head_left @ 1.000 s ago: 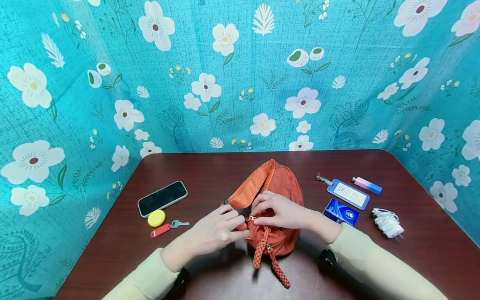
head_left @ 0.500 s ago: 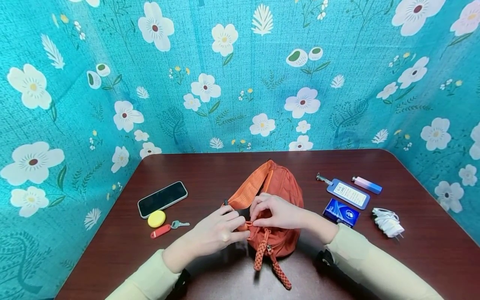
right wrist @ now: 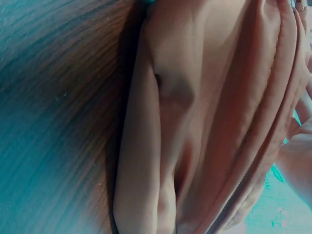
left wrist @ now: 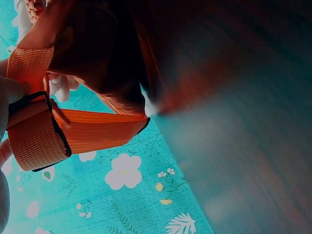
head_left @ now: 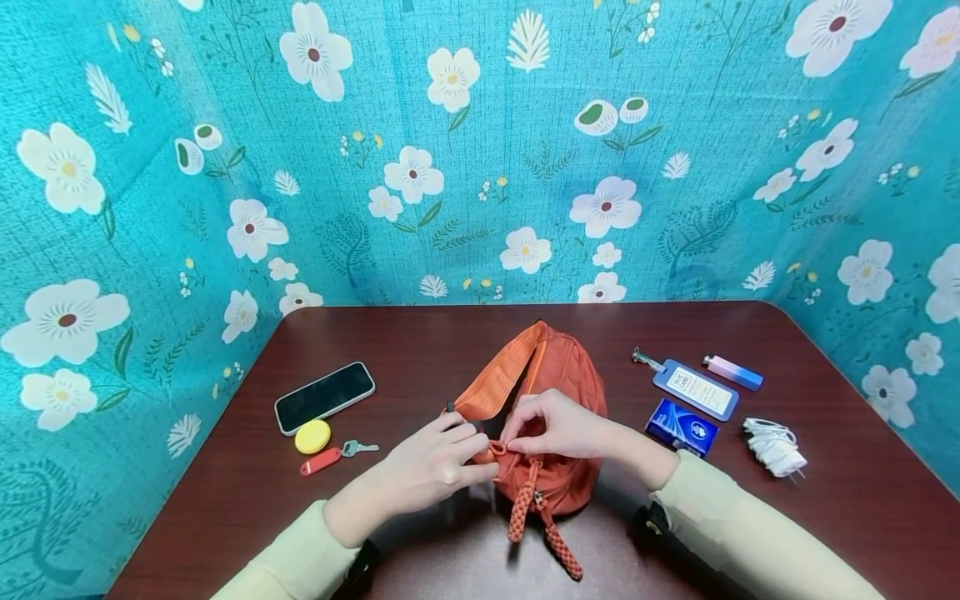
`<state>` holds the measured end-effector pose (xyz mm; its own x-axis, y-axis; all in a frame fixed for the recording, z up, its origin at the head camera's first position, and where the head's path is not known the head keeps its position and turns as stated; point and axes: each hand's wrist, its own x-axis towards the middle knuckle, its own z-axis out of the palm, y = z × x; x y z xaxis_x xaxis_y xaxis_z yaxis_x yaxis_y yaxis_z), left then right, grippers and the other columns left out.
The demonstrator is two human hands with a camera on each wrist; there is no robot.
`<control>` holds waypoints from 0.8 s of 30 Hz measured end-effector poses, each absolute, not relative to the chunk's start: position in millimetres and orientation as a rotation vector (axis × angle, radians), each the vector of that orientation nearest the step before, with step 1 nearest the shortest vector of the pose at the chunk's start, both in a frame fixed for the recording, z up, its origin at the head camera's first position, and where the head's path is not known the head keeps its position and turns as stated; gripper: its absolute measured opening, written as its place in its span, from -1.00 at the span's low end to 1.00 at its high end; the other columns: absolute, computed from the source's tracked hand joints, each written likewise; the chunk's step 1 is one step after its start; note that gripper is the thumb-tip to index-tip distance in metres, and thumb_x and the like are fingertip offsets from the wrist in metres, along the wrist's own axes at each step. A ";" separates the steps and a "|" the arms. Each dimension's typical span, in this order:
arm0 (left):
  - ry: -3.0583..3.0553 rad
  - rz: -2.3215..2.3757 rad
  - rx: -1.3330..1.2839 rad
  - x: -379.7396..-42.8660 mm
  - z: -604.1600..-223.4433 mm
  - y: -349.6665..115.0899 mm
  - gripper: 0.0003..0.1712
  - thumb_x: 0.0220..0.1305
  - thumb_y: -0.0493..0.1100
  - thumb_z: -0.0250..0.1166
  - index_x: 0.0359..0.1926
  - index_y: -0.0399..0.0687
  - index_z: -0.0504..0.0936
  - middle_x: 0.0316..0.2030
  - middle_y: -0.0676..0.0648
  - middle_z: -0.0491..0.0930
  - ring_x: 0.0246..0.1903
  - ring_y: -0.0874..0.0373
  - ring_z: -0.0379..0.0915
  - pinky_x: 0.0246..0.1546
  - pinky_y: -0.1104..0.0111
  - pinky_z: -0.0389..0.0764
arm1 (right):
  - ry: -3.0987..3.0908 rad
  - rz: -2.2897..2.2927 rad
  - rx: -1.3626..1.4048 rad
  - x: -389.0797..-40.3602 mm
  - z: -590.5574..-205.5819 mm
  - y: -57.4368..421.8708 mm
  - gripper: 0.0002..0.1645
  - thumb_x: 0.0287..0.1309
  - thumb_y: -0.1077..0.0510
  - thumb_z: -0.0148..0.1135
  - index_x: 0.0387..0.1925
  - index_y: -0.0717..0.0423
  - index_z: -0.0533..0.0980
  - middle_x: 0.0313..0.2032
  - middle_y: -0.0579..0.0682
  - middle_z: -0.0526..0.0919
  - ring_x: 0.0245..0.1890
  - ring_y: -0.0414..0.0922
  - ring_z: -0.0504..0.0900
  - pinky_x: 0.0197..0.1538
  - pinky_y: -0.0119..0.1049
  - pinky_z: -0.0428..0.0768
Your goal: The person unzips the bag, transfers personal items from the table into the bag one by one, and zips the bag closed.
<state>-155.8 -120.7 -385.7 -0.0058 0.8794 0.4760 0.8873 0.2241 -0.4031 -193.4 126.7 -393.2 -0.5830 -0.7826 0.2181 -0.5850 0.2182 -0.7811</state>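
Observation:
An orange-red sling bag (head_left: 566, 375) sits on the table, with its wide webbing strap (head_left: 498, 375) arching up at its left side. My left hand (head_left: 435, 458) grips the bag's near left end beside the strap. In the left wrist view the strap (left wrist: 97, 131) runs through a black-edged slider close to my fingers (left wrist: 7, 92). My right hand (head_left: 558, 423) pinches a thin orange cord loop (head_left: 498, 448) of a zipper pull between thumb and forefinger. Two braided pulls (head_left: 519, 504) hang from the bag's front. Folded bag fabric (right wrist: 209, 97) fills much of the right wrist view.
On the left lie a phone (head_left: 325, 397), a yellow round case (head_left: 312, 436) and a key (head_left: 360, 448) with a red tag. A card holder (head_left: 697, 387), a pink-blue stick (head_left: 733, 372), a blue tissue pack (head_left: 682, 425) and a white charger with cable (head_left: 775, 447) lie right.
My right fingers have shifted slightly at the zipper pull. Its metal part, seen a second ago, no longer shows, and the orange cord loop is visible instead. My left hand stays put.

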 end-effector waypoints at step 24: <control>-1.879 0.002 -1.633 -155.7 -385.4 -121.3 -0.57 0.54 -0.20 -0.10 -0.18 0.17 0.73 -0.40 0.07 0.43 -0.35 0.16 0.34 -0.22 0.32 0.37 | 2.193 -1.361 -1.215 -192.8 -389.3 123.7 -0.54 0.09 0.26 0.41 0.06 0.23 0.55 -0.36 -0.09 0.62 -0.36 -0.18 0.56 -0.25 -0.31 0.58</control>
